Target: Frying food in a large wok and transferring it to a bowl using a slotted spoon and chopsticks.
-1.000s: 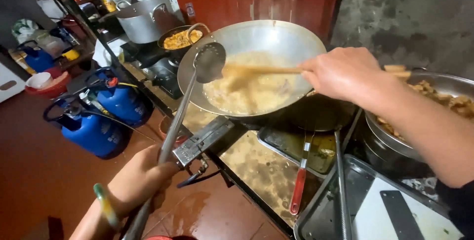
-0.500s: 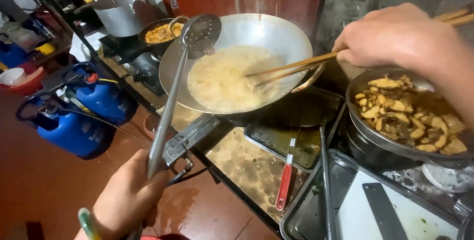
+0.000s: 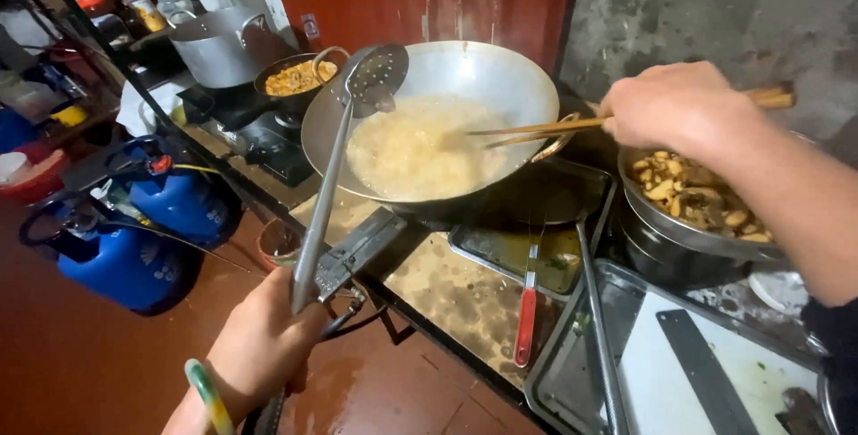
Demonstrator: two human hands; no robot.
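left hand (image 3: 268, 346) gripping long skimmer ladle (image 3: 375, 77), its head over wok (image 3: 500, 73) rim | right hand (image 3: 670, 109) closed on chopsticks (image 3: 527, 128), tips in bubbling oil | wok on stove

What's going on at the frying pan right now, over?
Left hand grips skimmer ladle, raised over wok. Right hand holds chopsticks, tips in bubbling oil. Nothing blocking the wok.

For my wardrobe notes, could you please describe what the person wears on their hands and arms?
Both hands are bare, no gloves. The left hand has a thin green-and-yellow band at the wrist. The right hand has a bare forearm, with a dark sleeve near the elbow.
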